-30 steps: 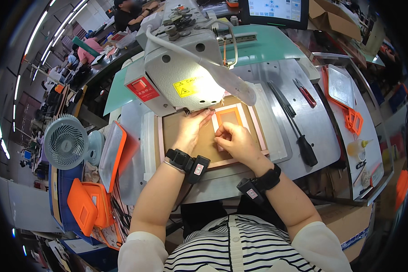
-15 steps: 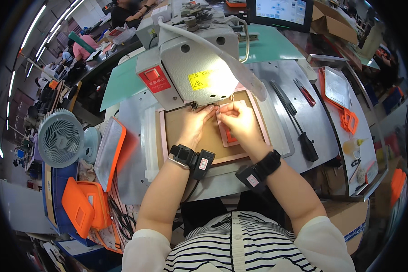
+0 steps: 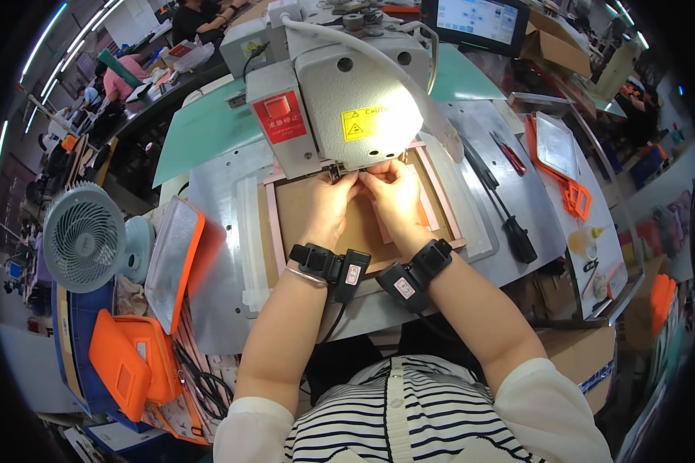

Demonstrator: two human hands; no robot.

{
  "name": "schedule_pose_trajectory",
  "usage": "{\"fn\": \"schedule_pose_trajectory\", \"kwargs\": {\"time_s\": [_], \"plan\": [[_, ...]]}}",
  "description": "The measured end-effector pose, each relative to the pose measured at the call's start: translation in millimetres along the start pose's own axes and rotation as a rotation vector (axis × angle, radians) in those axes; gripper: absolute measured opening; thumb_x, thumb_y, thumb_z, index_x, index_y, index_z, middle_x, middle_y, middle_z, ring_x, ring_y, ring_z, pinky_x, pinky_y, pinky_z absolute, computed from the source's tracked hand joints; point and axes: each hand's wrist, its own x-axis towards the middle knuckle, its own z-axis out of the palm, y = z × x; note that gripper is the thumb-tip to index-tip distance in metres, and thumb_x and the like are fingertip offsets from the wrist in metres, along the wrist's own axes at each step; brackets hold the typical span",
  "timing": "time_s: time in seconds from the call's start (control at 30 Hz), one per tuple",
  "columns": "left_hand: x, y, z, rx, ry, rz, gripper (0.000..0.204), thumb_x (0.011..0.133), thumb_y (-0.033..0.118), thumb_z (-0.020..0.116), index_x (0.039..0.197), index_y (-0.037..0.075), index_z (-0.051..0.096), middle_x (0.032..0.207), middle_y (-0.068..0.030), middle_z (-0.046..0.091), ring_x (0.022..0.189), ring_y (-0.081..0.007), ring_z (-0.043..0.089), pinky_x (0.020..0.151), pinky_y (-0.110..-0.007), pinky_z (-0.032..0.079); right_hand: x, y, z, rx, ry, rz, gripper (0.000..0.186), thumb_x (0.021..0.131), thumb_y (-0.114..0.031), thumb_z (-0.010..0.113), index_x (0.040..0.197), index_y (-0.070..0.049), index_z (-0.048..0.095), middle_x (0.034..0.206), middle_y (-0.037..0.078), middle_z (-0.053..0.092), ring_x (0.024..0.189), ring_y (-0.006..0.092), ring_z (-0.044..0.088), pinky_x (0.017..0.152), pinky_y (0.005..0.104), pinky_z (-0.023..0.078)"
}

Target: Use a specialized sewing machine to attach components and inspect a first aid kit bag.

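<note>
Far to the left of the left hand is a round, pale green fan [image 3: 85, 239]. Nearer to that hand, and lower, is a bright orange case [image 3: 123, 366]. Between the fan and the left hand, a gray tray [image 3: 171, 266] with an orange edge leans on its side.

The left hand [image 3: 330, 207] has its fingers close together, pointing away from the person. Its tips are right next to the other hand's tips, and I cannot tell if they pinch anything. Under both hands lies a flat brown board [image 3: 289, 204] with pink strips [image 3: 274, 231] along its sides. Just past the fingertips is the big gray machine [image 3: 328, 116], with its light shining on them.

The right hand [image 3: 400, 207] is bent in with its fingers bunched, so I cannot tell what it holds. A bit of an orange piece [image 3: 423, 217] peeks out by its right side, on the board. Farther right of this hand are a black screwdriver [image 3: 520, 241] and a red tool [image 3: 508, 153], then a small yellowish bottle [image 3: 585, 243].
</note>
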Motion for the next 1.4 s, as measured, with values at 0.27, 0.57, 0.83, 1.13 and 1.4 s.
{"fn": "schedule_pose_trajectory", "kwargs": {"time_s": [0.27,0.57,0.83,1.13,1.4], "plan": [[-1.3,1.6,1.5,-0.008,0.032,-0.012,0.022,0.082,0.001,0.058,0.103,-0.002,0.053,0.101,-0.0113,0.059,0.091,-0.0201,0.059,0.079,-0.032,0.051,-2.2,-10.0,2.5,-0.097,0.004,0.021,0.009,0.077,0.002,0.063,0.082,0.003,0.055,0.073,0.009,0.062,0.061,0.0125,0.059,0.056,0.023,0.049],[1.1,-5.0,-1.5,0.009,0.028,0.018,0.02,0.081,0.004,0.058,0.1,-0.001,0.055,0.095,-0.0101,0.06,0.082,-0.0172,0.06,0.071,-0.028,0.051,-3.3,-3.1,4.5,-0.303,0.081,-0.141,0.009,0.076,-0.003,0.065,0.076,0.003,0.058,0.066,0.007,0.062,0.054,0.01,0.057,0.049,0.021,0.045],[-5.1,-2.1,6.8,-0.053,0.057,0.05,0.008,0.079,0.0,0.056,0.084,-0.004,0.06,0.076,-0.0068,0.061,0.063,-0.0137,0.058,0.058,-0.025,0.048,-12.5,-13.8,7.1,-0.231,0.103,-0.061,0.011,0.076,-0.005,0.065,0.074,0.005,0.059,0.066,0.008,0.062,0.054,0.0107,0.057,0.052,0.0227,0.048],[3.8,-8.7,-8.7,0.014,-0.063,0.06,0.012,0.082,0.003,0.059,0.093,0.0,0.058,0.087,-0.0066,0.061,0.075,-0.0151,0.059,0.065,-0.025,0.049,-10.4,-1.2,13.5,-0.131,0.158,-0.022,0.012,0.075,-0.006,0.064,0.076,0.006,0.059,0.065,0.009,0.062,0.053,0.0112,0.058,0.052,0.0242,0.048],[1.6,-5.2,-5.8,0.057,-0.07,0.063,0.014,0.083,0.005,0.058,0.097,0.0,0.057,0.09,-0.0068,0.061,0.074,-0.0152,0.059,0.063,-0.026,0.048,-13.5,-8.9,13.7,0.008,0.141,0.069,0.012,0.08,-0.006,0.061,0.077,0.005,0.058,0.064,0.008,0.061,0.051,0.0107,0.057,0.047,0.0232,0.047]]}}
